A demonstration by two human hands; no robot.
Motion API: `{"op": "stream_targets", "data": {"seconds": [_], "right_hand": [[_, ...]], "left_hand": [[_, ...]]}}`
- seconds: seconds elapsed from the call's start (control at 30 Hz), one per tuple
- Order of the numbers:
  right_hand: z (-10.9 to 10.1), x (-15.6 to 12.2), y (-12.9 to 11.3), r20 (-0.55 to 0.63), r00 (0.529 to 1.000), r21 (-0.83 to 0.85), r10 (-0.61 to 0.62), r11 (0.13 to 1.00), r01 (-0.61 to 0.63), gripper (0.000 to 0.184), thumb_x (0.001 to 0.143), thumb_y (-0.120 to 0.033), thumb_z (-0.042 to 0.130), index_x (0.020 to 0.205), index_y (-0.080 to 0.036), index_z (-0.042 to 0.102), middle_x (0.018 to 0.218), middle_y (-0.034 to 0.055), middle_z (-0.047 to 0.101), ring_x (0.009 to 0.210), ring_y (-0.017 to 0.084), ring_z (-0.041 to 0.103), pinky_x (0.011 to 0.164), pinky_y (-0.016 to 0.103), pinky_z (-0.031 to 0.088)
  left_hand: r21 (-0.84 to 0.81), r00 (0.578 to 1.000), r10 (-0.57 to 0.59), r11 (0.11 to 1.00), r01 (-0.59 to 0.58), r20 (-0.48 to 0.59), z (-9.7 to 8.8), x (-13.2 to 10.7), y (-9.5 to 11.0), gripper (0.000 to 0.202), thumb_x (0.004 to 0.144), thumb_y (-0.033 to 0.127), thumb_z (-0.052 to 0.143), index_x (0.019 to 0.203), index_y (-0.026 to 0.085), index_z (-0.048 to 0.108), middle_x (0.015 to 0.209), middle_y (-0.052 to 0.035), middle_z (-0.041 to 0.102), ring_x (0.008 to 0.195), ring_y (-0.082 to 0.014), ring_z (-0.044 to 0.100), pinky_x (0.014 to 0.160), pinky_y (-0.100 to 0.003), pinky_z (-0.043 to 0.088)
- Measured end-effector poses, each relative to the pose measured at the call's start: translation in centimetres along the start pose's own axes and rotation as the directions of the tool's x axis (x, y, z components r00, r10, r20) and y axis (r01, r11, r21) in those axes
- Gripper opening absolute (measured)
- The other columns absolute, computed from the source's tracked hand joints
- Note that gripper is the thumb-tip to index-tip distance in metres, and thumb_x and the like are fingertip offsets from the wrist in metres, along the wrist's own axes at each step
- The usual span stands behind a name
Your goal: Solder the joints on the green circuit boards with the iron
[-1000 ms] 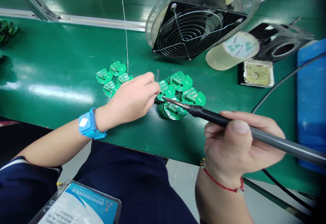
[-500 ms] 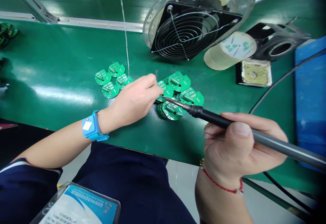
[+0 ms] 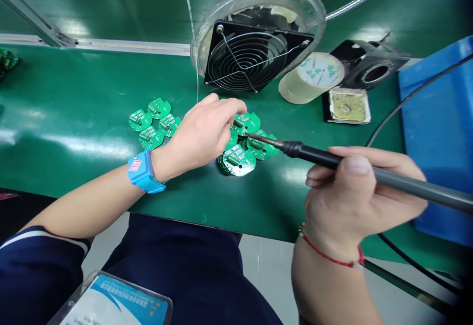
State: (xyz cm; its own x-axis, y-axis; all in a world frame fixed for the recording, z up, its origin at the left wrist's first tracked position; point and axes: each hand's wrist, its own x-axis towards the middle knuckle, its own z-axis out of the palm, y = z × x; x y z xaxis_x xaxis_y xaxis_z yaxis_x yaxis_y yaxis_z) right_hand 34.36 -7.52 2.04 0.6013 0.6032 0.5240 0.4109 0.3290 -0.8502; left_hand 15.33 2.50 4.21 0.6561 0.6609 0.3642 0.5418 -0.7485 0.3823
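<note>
My right hand (image 3: 360, 194) is closed round the grey handle of a soldering iron (image 3: 332, 160). The iron's metal tip reaches a pile of small round green circuit boards (image 3: 244, 150) on the green bench mat (image 3: 74, 123). My left hand (image 3: 205, 132), with a blue wrist strap (image 3: 142, 172), rests over the pile's left edge. Its fingers are pinched on a thin solder wire (image 3: 192, 24) that runs up out of the frame. A second small group of green boards (image 3: 151, 123) lies to the left of that hand.
Behind the boards stands a black fan with a wire grille (image 3: 251, 58) in a clear round hood. To its right are a pale roll of tape (image 3: 310, 81), a sponge tray (image 3: 347, 105), a black iron stand (image 3: 373, 66) and a blue bin (image 3: 439, 137).
The view has shifted, so everything sits further left and lower. My left hand has lifted slightly over the pile, and the iron's tip stays at the boards.
</note>
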Motion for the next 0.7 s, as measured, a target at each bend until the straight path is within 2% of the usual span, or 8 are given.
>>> {"op": "stream_targets", "data": {"seconds": [0.23,0.7], "right_hand": [[-0.03,-0.11,-0.12,0.059,0.998,-0.005,0.021,1.000,-0.021,0.017,0.083,-0.035,0.069,0.080,-0.019,0.072,0.051,-0.0048,0.061,0.036,0.009,0.051,0.033,0.022,0.039],[0.00,-0.18,-0.01,0.045,0.999,0.020,0.001,1.000,-0.001,0.016,0.083,-0.033,0.070,0.081,-0.018,0.072,0.051,-0.0047,0.062,0.036,0.008,0.051,0.032,0.021,0.038]], "left_hand": [[0.017,0.999,0.005,1.000,-0.006,0.045,0.59,0.49,0.10,0.031,0.083,0.000,0.042,0.104,0.015,0.058,0.080,-0.0024,0.065,0.078,-0.0189,0.054,0.071,-0.033,0.046],[0.040,0.997,0.002,0.999,-0.005,0.077,0.74,0.90,0.41,0.032,0.085,-0.001,0.038,0.106,0.016,0.055,0.083,-0.0044,0.064,0.082,-0.0218,0.057,0.074,-0.036,0.047]]}}
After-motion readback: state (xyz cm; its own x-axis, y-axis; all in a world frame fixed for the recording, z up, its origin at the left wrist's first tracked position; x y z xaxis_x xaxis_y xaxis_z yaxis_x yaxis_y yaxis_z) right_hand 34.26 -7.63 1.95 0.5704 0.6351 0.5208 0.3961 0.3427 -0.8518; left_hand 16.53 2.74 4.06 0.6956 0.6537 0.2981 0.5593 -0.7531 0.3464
